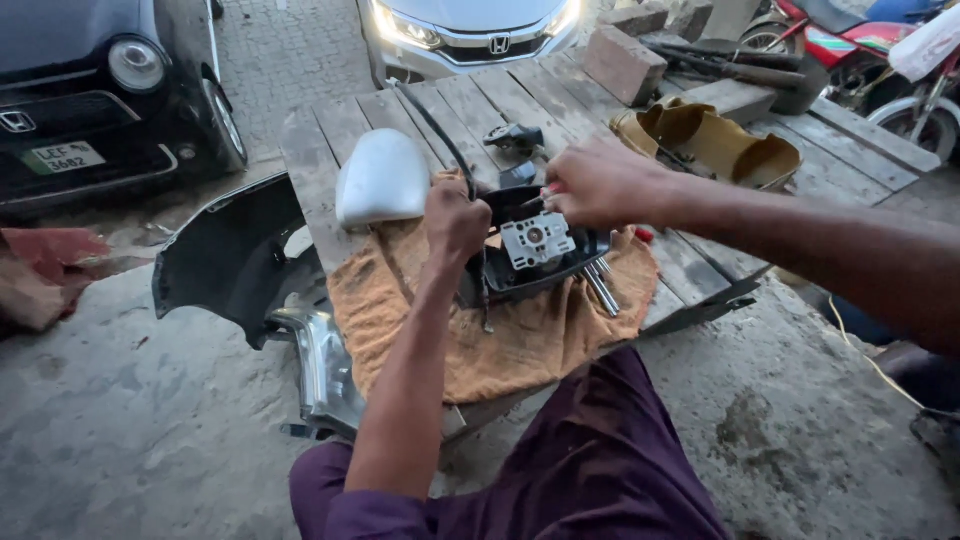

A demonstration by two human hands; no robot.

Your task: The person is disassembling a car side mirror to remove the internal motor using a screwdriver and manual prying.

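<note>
Planks of weathered wood make up the bench (330,135), and an orange cloth (520,345) is spread over its near edge. On the cloth lies a black side-mirror housing (530,262), its open face up, with a pale grey square mounting plate (537,240) showing inside.

The left hand (456,220) is closed in a fist around a black cable (440,130) at the housing's left rim; the cable runs up and away across the planks. The right hand (598,185) is curled shut over the housing's upper edge, gripping a tool with a red handle (552,189) whose tip points down into the housing; the tip itself is hidden by the fingers.

Just left of the left hand, a white mirror cover (382,180) rests partly on the cloth and partly on bare wood. Two bright metal rods (600,288) lie on the cloth beside the housing's lower right corner. A small black part (515,137) sits farther up the bench, and a tan moulded piece (715,143) lies to the right.

A black bumper panel (235,255) leans against the bench's left side. Beyond the bench stand a black car (100,90) and a silver car (470,30), with a red motorbike (850,45) at the upper right.
</note>
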